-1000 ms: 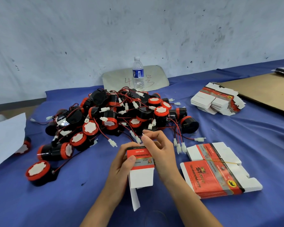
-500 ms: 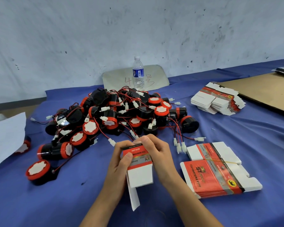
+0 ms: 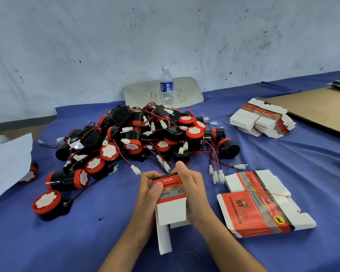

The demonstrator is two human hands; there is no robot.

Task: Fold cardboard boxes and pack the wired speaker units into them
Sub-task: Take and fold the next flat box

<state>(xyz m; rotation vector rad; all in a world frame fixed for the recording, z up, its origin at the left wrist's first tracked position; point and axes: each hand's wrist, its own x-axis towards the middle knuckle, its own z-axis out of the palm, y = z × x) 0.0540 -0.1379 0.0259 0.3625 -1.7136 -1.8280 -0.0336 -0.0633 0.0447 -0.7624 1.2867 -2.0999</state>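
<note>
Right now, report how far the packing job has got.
Done: nothing packed in view. In hand: left hand and right hand grip one box, partly folded, flap hanging. Left: the speaker pile unpacked, the banded stack and the far stack of flat boxes.

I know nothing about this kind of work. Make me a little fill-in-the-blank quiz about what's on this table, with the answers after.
1. The left hand and right hand hold one box; the cloth under it is ____.
2. The bottle stands behind a pile of speakers, black with ____ rims.
3. A thin ____ band binds the near stack of flat boxes.
Missing words: blue; red; yellow.
</note>
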